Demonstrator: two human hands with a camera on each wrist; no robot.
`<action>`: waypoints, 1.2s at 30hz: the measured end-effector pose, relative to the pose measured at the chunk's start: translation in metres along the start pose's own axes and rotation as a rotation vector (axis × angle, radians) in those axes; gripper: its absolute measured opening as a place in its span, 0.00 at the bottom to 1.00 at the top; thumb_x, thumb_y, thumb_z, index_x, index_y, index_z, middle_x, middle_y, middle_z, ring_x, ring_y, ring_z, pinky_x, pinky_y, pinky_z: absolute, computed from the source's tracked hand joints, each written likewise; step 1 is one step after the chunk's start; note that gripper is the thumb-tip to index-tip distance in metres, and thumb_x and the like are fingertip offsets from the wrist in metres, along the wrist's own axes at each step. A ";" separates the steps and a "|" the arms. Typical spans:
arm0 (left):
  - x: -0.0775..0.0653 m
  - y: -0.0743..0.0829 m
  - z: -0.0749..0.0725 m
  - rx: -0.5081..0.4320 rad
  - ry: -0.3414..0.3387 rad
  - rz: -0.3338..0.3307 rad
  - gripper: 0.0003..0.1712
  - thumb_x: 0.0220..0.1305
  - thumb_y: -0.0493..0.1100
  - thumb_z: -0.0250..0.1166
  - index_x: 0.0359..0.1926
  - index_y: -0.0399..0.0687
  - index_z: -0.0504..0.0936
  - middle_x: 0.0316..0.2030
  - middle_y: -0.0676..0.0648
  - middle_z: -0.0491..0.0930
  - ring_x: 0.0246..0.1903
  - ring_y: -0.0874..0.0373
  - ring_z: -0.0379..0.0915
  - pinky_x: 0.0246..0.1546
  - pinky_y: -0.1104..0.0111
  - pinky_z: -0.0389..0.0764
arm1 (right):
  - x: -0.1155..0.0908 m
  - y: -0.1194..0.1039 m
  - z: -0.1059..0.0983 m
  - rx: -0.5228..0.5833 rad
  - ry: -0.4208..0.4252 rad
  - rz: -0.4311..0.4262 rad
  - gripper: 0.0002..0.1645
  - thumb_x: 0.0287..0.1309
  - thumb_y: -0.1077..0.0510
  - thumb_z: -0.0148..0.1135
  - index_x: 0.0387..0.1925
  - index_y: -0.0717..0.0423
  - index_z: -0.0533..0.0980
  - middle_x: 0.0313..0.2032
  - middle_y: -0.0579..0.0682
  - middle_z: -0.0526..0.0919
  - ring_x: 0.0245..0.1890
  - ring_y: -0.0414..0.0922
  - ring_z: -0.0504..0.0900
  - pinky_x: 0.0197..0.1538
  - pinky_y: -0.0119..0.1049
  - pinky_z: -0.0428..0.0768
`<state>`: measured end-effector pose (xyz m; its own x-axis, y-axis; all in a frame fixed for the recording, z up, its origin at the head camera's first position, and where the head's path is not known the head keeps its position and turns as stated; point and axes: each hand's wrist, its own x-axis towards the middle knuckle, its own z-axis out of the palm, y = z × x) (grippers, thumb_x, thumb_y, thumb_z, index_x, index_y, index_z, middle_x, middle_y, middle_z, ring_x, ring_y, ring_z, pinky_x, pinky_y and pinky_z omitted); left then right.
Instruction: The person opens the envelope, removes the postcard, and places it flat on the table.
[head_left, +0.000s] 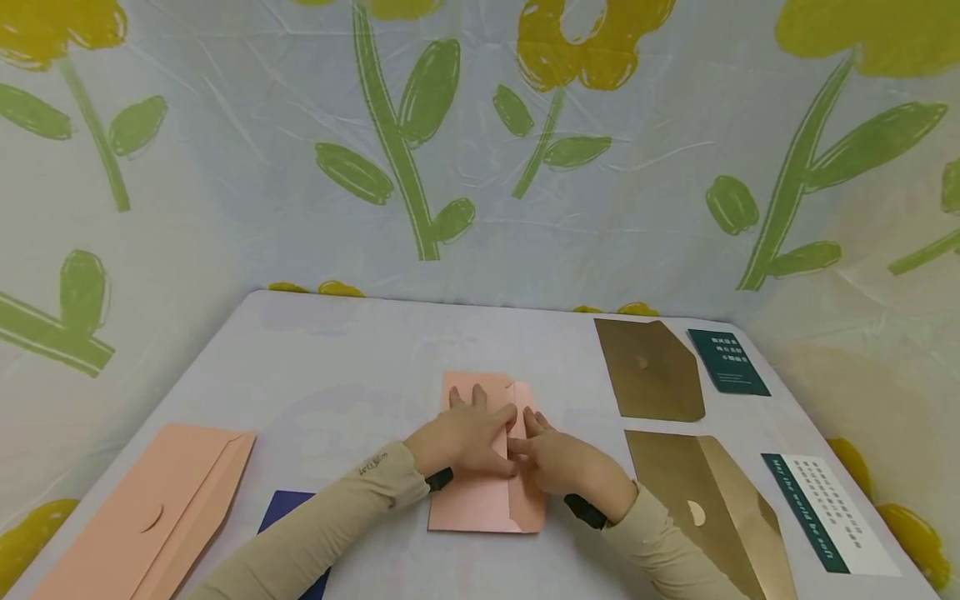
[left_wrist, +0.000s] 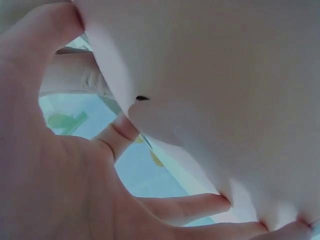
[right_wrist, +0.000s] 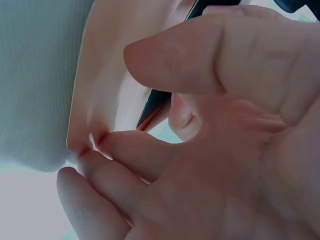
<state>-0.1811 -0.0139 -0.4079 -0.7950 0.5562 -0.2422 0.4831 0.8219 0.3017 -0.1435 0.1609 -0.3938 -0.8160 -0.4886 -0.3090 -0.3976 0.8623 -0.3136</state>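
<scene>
A pink envelope [head_left: 457, 510] lies upright in the middle of the table, its flap [head_left: 529, 504] along the right side. Spread over its body, my left hand [head_left: 467, 435] presses down with fingers apart, its thumb near the flap's fold. The left wrist view shows those fingertips on the pink paper [left_wrist: 225, 75] and a small dark slit in it. My right hand [head_left: 558, 460] touches the flap with fairly straight fingers. In the right wrist view its thumb stands over the flap, and a dark green edge [right_wrist: 156, 102] shows at the envelope's opening.
Another pink envelope [head_left: 176, 475] lies at the left. Beside it a navy blue piece [head_left: 287, 502] is partly under my left sleeve. On the right lie two gold envelopes [head_left: 652, 379], a dark green card [head_left: 727, 362] and a white-and-green card [head_left: 836, 512]. A flower-print cloth [head_left: 300, 108] hangs behind.
</scene>
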 end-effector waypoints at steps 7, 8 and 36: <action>-0.002 0.001 -0.002 0.035 0.012 0.015 0.35 0.50 0.74 0.68 0.47 0.58 0.68 0.66 0.22 0.58 0.55 0.17 0.64 0.52 0.39 0.75 | 0.000 0.002 0.000 0.018 0.009 -0.008 0.26 0.64 0.68 0.58 0.63 0.54 0.77 0.71 0.73 0.55 0.73 0.65 0.53 0.66 0.56 0.66; -0.003 0.002 -0.003 0.037 0.016 0.019 0.35 0.50 0.74 0.69 0.46 0.58 0.68 0.64 0.23 0.60 0.53 0.19 0.67 0.54 0.39 0.73 | -0.001 0.003 -0.001 0.028 0.006 -0.012 0.26 0.64 0.68 0.58 0.63 0.55 0.77 0.71 0.73 0.55 0.73 0.66 0.53 0.66 0.57 0.66; 0.003 0.005 0.007 0.118 0.038 -0.067 0.52 0.44 0.79 0.67 0.70 0.69 0.68 0.70 0.31 0.55 0.64 0.16 0.51 0.40 0.38 0.79 | 0.001 0.012 -0.013 0.125 -0.076 -0.046 0.47 0.59 0.55 0.70 0.73 0.68 0.58 0.76 0.63 0.47 0.73 0.59 0.56 0.69 0.52 0.63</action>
<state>-0.1780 -0.0071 -0.4135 -0.8391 0.4962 -0.2229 0.4662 0.8672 0.1750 -0.1543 0.1728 -0.3865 -0.7623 -0.5397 -0.3572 -0.3746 0.8180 -0.4365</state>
